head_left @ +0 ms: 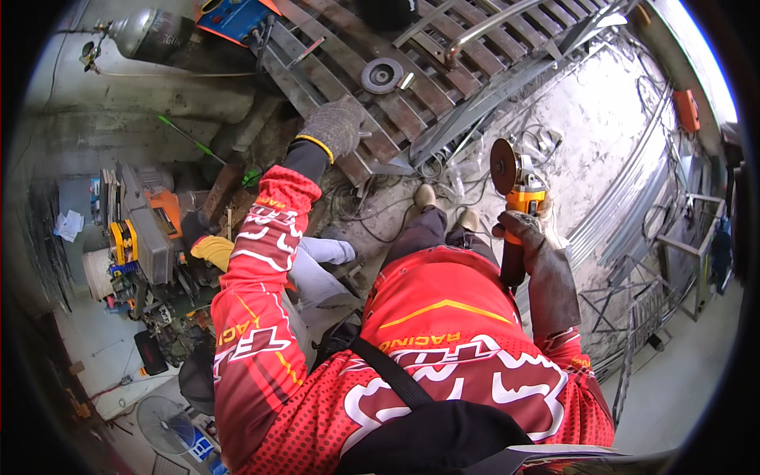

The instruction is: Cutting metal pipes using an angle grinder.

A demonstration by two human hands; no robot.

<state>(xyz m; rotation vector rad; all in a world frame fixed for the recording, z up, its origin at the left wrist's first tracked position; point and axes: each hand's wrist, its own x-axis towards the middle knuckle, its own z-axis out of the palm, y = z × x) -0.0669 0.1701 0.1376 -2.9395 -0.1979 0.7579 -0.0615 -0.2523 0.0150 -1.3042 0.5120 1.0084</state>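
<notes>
An orange and black angle grinder [524, 199] is in my right hand [524, 229], which wears a dark leather glove. Its reddish-brown disc [503, 166] points up, away from the slatted metal bench [467, 73]. My left hand [334, 127], in a grey knit glove with a yellow cuff edge, is at the bench's near left corner. Those fingers are curled, and whatever they close on is hidden beneath the glove. A loose round grinding disc [381, 76] lies on the slats, with a small metal piece [406, 81] beside it.
Light-grey trousers [321, 269] of another person show behind my left arm, near a yellow glove [212, 251]. A gas cylinder [162, 38] and blue-orange machine [229, 20] are at the far left. Cables [542, 142] and metal profiles [633, 190] lie right; a fan [165, 423] stands lower left.
</notes>
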